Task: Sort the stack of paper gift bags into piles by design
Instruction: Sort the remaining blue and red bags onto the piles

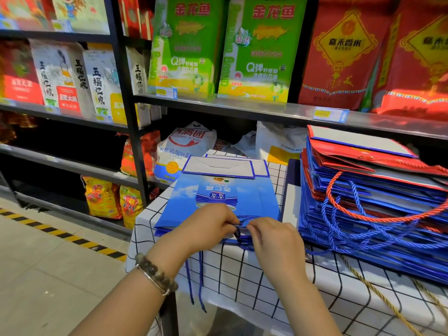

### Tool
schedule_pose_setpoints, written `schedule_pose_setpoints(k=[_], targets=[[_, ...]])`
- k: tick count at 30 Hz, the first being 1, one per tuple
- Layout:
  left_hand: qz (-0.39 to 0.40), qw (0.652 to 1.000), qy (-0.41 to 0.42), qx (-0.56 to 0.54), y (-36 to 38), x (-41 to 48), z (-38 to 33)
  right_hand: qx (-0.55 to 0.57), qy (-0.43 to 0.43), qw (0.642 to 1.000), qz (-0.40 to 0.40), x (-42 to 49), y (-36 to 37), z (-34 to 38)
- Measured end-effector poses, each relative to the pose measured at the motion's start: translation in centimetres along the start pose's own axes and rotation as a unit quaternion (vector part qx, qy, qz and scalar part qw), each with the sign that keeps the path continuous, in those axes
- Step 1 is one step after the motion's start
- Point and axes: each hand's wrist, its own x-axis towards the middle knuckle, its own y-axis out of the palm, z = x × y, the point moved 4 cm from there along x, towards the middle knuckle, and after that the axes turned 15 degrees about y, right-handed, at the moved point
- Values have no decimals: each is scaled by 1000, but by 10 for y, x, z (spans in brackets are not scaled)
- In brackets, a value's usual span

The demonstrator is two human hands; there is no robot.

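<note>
A small pile of blue gift bags [218, 195] lies flat on the checked tablecloth [242, 275], bottoms folded up at the far end. My left hand [206, 226] and my right hand [274, 241] meet at the pile's near edge, each pinching the blue cord handle [242, 220] of the top bag. More blue cords hang over the table's front. To the right sits a tall mixed stack of blue and red gift bags [363, 190], with blue and red cord handles spilling toward me.
Black metal shelves [131, 117] stand behind and left, holding rice sacks in green [184, 44], red and white. Flour bags lie on the lower shelf behind the table. The tiled floor on the left has a yellow-black hazard stripe [60, 234].
</note>
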Motion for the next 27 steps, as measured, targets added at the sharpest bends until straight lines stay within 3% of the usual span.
schedule_pose_setpoints(k=[2,7,12,16,23,27], targets=[[-10,1000,-2,13,3,1,-1,52,52,997,6,-7,-1,0],[-9,999,5,31,6,2,-2,-13,92,994,50,-18,13,9],[-12,1000,6,24,9,0,-3,43,73,996,-9,-19,15,12],[0,1000,11,12,7,-3,-1,139,51,988,48,-22,18,5],[-22,989,-47,-140,12,-1,0,102,22,992,64,-26,21,-4],[-42,994,-70,-69,18,9,-2,116,27,990,72,-28,22,-8]])
